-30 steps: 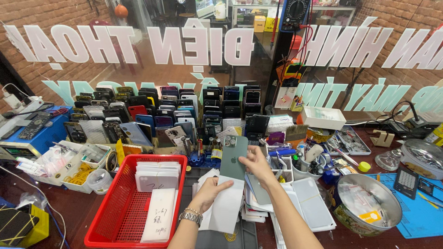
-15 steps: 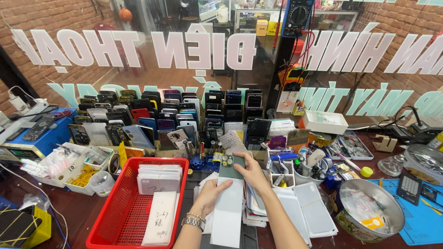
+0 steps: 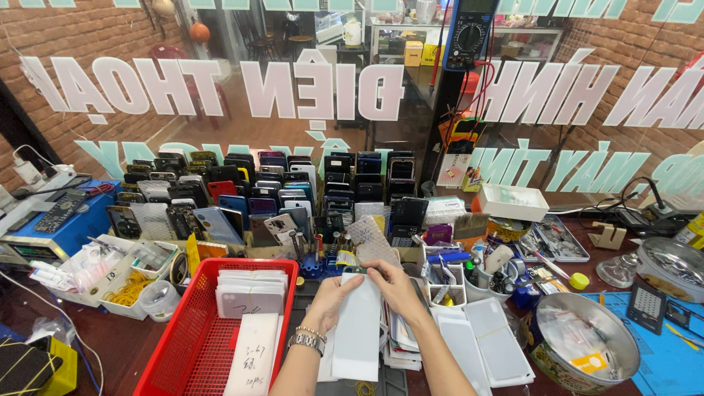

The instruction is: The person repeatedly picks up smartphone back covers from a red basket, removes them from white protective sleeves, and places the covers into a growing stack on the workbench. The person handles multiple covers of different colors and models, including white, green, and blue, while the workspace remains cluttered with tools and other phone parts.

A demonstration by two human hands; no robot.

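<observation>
Both my hands meet over a long white flat package (image 3: 357, 330) in the middle of the bench. My left hand (image 3: 332, 297), with a metal watch on its wrist, grips the package's upper left edge. My right hand (image 3: 394, 287) pinches its top end, where something small and dark shows between the fingers. The package lies lengthwise toward me over a stack of similar flat white packs (image 3: 400, 337). A red plastic basket (image 3: 189, 345) with more white packs stands just to the left of my left arm.
Rows of upright phones (image 3: 279, 191) fill a rack behind the hands. A cup of tools (image 3: 490, 275), white trays (image 3: 488, 345), a round metal tin (image 3: 587, 345) and a blue mat (image 3: 660, 345) lie right. A blue machine (image 3: 51, 227) and parts bins sit left.
The dark-green phone my right hand held up a second ago has come down. Both hands now close on the top of the white package, which lies lower and straighter.
</observation>
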